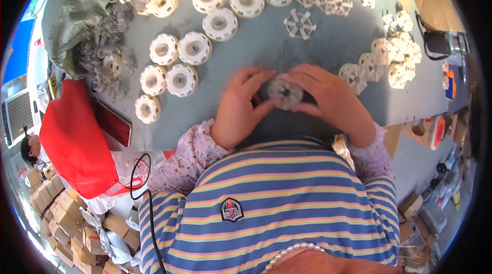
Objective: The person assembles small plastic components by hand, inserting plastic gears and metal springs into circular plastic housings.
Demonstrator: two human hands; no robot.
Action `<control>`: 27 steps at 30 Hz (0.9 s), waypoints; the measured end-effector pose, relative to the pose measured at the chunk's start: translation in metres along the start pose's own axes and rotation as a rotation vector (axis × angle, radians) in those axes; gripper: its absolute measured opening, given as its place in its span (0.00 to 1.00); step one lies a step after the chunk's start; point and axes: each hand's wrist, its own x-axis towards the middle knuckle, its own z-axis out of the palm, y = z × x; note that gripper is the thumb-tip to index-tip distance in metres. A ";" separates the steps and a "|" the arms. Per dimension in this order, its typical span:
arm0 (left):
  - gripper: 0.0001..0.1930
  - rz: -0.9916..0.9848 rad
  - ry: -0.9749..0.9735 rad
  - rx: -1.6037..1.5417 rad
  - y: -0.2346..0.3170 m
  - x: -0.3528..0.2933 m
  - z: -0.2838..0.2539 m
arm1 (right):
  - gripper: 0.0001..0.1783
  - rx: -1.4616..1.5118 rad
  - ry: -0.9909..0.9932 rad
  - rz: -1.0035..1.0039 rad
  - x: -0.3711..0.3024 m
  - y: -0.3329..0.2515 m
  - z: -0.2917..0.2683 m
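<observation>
Close in front of my body, both hands are closed round the rim of a round, pale plastic spoked part (pixel 285 92), slightly blurred. My left hand (pixel 241 105) grips its left side between fingers and thumb. My right hand (pixel 333 97) pinches the opposite side, its fingertips over the far edge. Left of the hands stand several white notched round housings with coil springs inside, one of them a housing (pixel 182 80) nearest my left hand. Beyond my fingers lies a loose white six-armed spoked piece (pixel 300 24). Spoked discs (pixel 353 78) lie just past my right hand.
A heap of loose coil springs (pixel 110 43) lies at the left, by a green sack (pixel 74 25). A dark red phone (pixel 114 124) sits near a red bag (pixel 77 140). More white parts (pixel 402 51) are piled at the right. Cardboard boxes (pixel 66 212) cover the floor at lower left.
</observation>
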 end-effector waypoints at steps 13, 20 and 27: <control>0.30 0.026 0.280 0.843 0.002 0.143 -0.023 | 0.26 -0.426 0.392 0.171 0.059 0.042 -0.008; 0.36 0.075 -0.020 0.503 0.024 0.022 -0.017 | 0.26 0.328 -0.007 0.408 -0.012 -0.001 0.013; 0.34 -0.032 -0.023 0.170 0.015 -0.003 -0.023 | 0.38 -0.142 0.283 0.315 -0.022 0.003 0.018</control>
